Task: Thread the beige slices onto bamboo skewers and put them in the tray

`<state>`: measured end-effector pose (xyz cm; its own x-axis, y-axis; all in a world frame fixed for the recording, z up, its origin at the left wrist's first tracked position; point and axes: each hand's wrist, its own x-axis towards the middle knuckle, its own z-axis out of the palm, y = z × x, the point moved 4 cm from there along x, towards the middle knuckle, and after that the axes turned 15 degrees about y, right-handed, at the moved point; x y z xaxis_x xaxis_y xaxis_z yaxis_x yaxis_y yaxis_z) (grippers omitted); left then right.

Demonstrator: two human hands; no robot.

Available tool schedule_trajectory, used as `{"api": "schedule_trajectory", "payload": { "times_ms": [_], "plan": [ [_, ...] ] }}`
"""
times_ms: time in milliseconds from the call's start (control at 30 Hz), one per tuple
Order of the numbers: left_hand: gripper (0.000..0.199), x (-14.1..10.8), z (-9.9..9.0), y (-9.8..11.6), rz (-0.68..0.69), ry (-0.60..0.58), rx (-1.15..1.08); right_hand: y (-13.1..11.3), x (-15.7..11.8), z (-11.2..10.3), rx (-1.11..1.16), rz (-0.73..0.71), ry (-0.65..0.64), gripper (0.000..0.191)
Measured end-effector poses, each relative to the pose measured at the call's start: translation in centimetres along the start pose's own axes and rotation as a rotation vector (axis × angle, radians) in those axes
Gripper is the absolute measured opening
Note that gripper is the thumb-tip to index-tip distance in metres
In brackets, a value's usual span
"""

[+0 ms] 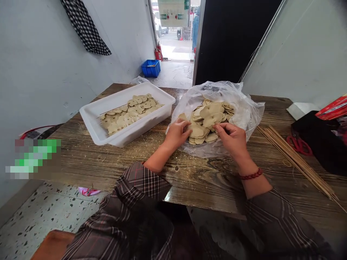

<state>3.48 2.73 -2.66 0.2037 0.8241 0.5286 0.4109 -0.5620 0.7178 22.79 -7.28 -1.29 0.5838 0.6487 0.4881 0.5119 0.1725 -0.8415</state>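
Observation:
A clear plastic bag (pixel 251 112) lies opened out on the table, with a heap of flat beige slices (pixel 213 113) with wavy edges inside. My left hand (pixel 177 133) is at the bag's left side, its fingers curled against the slices; what lies in its palm is hidden. From the right, my right hand (pixel 233 137) pinches the near edge of a slice at the front of the heap. To the left stands a white plastic tub (pixel 127 135), where rows of similar slices overlap, with thin sticks showing at their far left edge.
A bundle of thin wooden skewers (pixel 296 159) lies on the wooden table (pixel 151 173) at the right. Beyond it are red-handled scissors (pixel 299 144) and a black box (pixel 311 131) with red packets. A blue crate (pixel 151 68) sits on the floor by the doorway.

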Motion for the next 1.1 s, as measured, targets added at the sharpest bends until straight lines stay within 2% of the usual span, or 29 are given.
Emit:
{"api": "schedule_trajectory", "payload": {
  "times_ms": [133, 400, 533, 667, 733, 967, 1100],
  "plan": [
    [0.025, -0.3, 0.6, 0.0, 0.116, -0.077, 0.145, -0.1, -0.2, 0.4, 0.009, 0.010, -0.044, 0.031],
    [0.012, -0.6, 0.6, 1.1, 0.142, -0.041, 0.241, -0.1, -0.3, 0.5, 0.001, 0.001, -0.058, 0.030],
    [0.012, -0.6, 0.7, 1.7, 0.147, -0.052, 0.175, -0.2, -0.4, 0.5, 0.001, 0.010, -0.057, 0.030],
    [0.006, -0.4, 0.4, 1.1, -0.089, -0.078, -0.042, -0.1, -0.4, 0.5, 0.005, 0.037, -0.064, 0.030],
    [0.010, -0.2, 0.0, 0.7, -0.212, -0.061, -0.165, 0.0, -0.5, 0.5, 0.001, 0.040, -0.070, 0.029],
    [0.018, 0.6, -1.8, -0.6, -0.580, 0.105, -0.667, -0.5, -0.9, 0.6, 0.025, 0.017, -0.121, 0.028],
    [0.023, 0.9, -2.5, -1.3, -0.703, 0.201, -0.824, -1.1, -1.3, 1.0, 0.046, -0.036, -0.202, 0.026]
  ]
}}
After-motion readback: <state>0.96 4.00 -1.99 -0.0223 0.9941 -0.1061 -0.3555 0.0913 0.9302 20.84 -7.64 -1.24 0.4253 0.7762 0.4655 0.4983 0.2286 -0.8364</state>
